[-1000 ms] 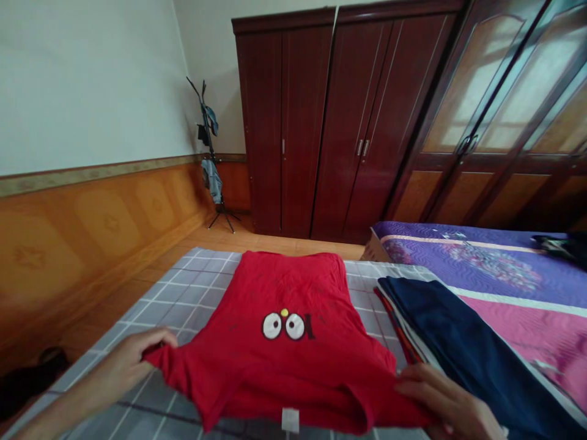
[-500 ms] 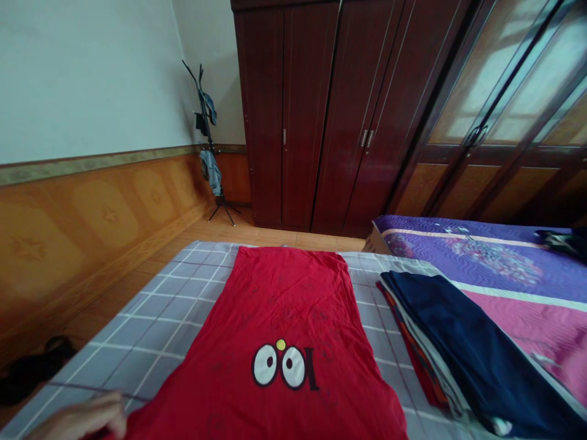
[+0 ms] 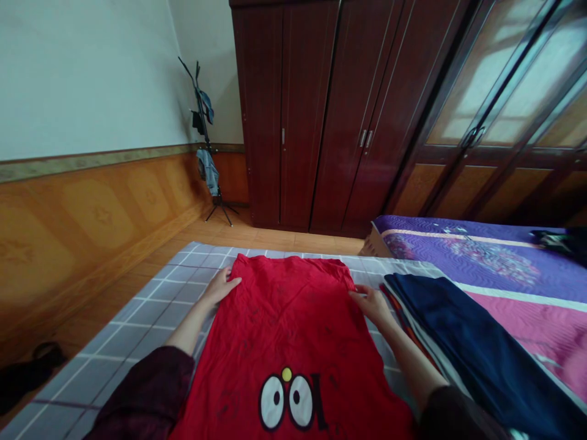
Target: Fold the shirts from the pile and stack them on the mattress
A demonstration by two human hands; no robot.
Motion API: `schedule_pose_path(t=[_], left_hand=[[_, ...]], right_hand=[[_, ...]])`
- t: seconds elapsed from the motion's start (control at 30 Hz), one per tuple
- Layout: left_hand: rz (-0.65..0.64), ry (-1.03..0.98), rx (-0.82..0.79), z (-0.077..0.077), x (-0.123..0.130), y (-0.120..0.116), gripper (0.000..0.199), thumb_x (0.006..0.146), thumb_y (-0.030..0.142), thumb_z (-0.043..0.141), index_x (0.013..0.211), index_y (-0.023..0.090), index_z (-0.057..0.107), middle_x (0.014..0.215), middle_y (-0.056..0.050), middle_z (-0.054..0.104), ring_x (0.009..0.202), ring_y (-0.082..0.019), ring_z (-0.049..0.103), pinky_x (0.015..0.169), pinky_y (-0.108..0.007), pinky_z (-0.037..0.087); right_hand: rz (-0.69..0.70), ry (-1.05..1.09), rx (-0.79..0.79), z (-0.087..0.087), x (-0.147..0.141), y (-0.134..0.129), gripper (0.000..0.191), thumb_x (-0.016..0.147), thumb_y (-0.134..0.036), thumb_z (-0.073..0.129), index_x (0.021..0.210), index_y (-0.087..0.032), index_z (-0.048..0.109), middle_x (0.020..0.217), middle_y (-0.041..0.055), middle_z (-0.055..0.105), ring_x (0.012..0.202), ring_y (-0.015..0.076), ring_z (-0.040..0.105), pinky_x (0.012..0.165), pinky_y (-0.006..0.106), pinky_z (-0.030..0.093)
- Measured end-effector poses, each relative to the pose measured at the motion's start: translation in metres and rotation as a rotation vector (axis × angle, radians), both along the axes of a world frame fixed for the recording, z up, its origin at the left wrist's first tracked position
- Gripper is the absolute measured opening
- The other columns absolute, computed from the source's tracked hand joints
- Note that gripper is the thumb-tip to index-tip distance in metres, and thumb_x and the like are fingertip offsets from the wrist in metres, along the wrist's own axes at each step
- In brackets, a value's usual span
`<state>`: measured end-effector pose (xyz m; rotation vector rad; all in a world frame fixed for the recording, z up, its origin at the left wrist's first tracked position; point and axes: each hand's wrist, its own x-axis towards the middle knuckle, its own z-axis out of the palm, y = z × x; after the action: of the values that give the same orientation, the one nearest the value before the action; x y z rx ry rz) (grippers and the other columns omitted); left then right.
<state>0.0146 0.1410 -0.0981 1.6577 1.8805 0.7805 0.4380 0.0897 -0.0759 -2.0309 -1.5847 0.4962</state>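
A red T-shirt [image 3: 293, 324] lies spread on the checked bedsheet [image 3: 151, 318], its far edge near the end of the bed. Cartoon eyes with a yellow dot are printed on it, closer to me. My left hand [image 3: 222, 286] pinches the shirt's left side near the far end, thumb on top and the other fingers partly hidden. Opposite it, my right hand [image 3: 370, 300] has hold of the right side, with its fingertips at the cloth's edge. Both forearms reach forward over the bed, in dark sleeves.
Right of the shirt lies a stack of folded clothes, dark blue trousers [image 3: 477, 336] on top. Beyond it is another bed with a purple and pink cover [image 3: 458, 244]. A dark red wardrobe [image 3: 302, 122] and a coat stand [image 3: 208, 140] stand at the back. Something black [image 3: 30, 373] is on the floor at left.
My left hand has moved from the near left corner to the shirt's far left side. My right hand has come into view at the far right side. The shirt has shifted slightly towards me.
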Motion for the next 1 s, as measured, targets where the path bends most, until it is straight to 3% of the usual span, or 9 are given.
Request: schedule_pose_path(t=[0.07, 0.17, 0.47, 0.63, 0.73, 0.87, 1.0], left_hand=[[0.074, 0.063, 0.021, -0.009, 0.014, 0.029, 0.047, 0.074, 0.042, 0.06, 0.113, 0.014, 0.058, 0.113, -0.014, 0.065, 0.104, -0.026, 0.06, 0.085, -0.033, 0.046], [0.195, 0.144, 0.024, -0.016, 0.024, 0.053, 0.043, 0.075, 0.047, 0.06, 0.106, 0.017, 0.06, 0.108, -0.016, 0.066, 0.102, -0.03, 0.061, 0.082, -0.036, 0.044], [0.351, 0.186, 0.086, -0.034, 0.005, 0.077, 0.039, 0.084, 0.048, 0.045, 0.104, 0.021, 0.064, 0.099, -0.013, 0.069, 0.09, -0.03, 0.064, 0.067, -0.033, 0.045], [0.409, 0.179, 0.124, -0.041, -0.003, 0.086, 0.042, 0.085, 0.047, 0.042, 0.105, 0.017, 0.063, 0.095, -0.012, 0.069, 0.086, -0.028, 0.064, 0.065, -0.031, 0.046], [0.406, 0.174, 0.118, -0.043, -0.005, 0.087, 0.041, 0.083, 0.049, 0.044, 0.103, 0.019, 0.063, 0.094, -0.011, 0.069, 0.085, -0.027, 0.064, 0.063, -0.03, 0.045], [0.395, 0.166, 0.114, -0.046, -0.007, 0.087, 0.039, 0.081, 0.05, 0.046, 0.099, 0.02, 0.064, 0.091, -0.008, 0.07, 0.081, -0.026, 0.064, 0.062, -0.029, 0.045], [0.407, 0.177, 0.128, -0.051, -0.01, 0.09, 0.039, 0.078, 0.052, 0.049, 0.096, 0.021, 0.064, 0.088, -0.008, 0.07, 0.077, -0.026, 0.064, 0.059, -0.029, 0.044]], right_hand=[[-0.066, -0.051, -0.037, -0.011, 0.005, 0.031, 0.047, 0.079, -0.039, 0.052, 0.111, -0.009, 0.066, 0.102, 0.0166, 0.069, 0.097, 0.0309, 0.065, 0.077, 0.035, 0.049], [-0.113, -0.11, -0.082, -0.019, 0.011, 0.058, 0.05, 0.081, -0.046, 0.05, 0.115, -0.012, 0.065, 0.104, 0.016, 0.069, 0.1, 0.0317, 0.063, 0.078, 0.036, 0.048], [-0.04, -0.171, -0.056, -0.022, 0.015, 0.105, 0.043, 0.087, -0.049, 0.042, 0.106, -0.022, 0.07, 0.096, 0.0077, 0.071, 0.093, 0.0238, 0.065, 0.072, 0.03, 0.047], [0.003, -0.24, -0.005, -0.026, 0.005, 0.11, 0.04, 0.087, -0.035, 0.044, 0.123, -0.024, 0.059, 0.106, 0.0063, 0.067, 0.095, 0.0222, 0.063, 0.075, 0.03, 0.046], [0.11, -0.297, 0.025, -0.023, 0.002, 0.107, 0.054, 0.079, -0.02, 0.051, 0.132, -0.027, 0.051, 0.12, 0.0063, 0.059, 0.098, 0.0206, 0.061, 0.078, 0.027, 0.044], [0.251, -0.349, 0.012, -0.018, 0.003, 0.103, 0.047, 0.076, -0.013, 0.049, 0.118, -0.028, 0.063, 0.116, 0.0036, 0.058, 0.095, 0.0174, 0.06, 0.078, 0.023, 0.041], [0.267, -0.398, 0.009, -0.014, 0.01, 0.102, 0.035, 0.077, -0.012, 0.047, 0.104, -0.022, 0.067, 0.11, 0.0077, 0.059, 0.093, 0.0198, 0.06, 0.075, 0.026, 0.04]])
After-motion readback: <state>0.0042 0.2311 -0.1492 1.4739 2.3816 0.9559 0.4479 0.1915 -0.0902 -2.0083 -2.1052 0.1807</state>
